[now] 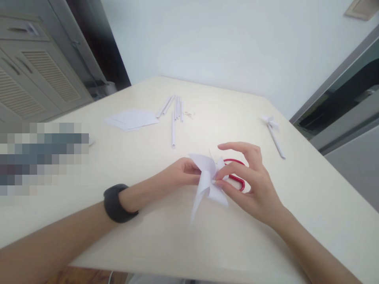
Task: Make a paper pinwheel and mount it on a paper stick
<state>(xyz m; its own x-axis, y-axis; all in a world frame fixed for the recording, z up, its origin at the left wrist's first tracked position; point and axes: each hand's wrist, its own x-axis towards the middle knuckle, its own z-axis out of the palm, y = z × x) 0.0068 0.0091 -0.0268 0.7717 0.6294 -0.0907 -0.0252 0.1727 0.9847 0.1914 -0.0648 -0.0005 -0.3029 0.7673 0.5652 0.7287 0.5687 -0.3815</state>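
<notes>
A white paper pinwheel [205, 177] with curled blades is held above the near middle of the table. My left hand [187, 170] grips it from behind, its fingertips hidden by the paper. In front, the thumb and index finger of my right hand [251, 181] pinch at the pinwheel's centre, while another finger is raised. Whether something small sits between those fingertips is too fine to tell. Scissors with red handles [238, 183] lie on the table just behind my right hand, partly covered by it.
Several rolled white paper tubes [173, 130] lie mid-table, with small thin pieces [188, 114] beside them. White paper sheets [133, 119] are stacked to their left. A pinwheel on a paper stick [275, 138] rests near the right edge. A wall [201, 43] stands behind the table [142, 236].
</notes>
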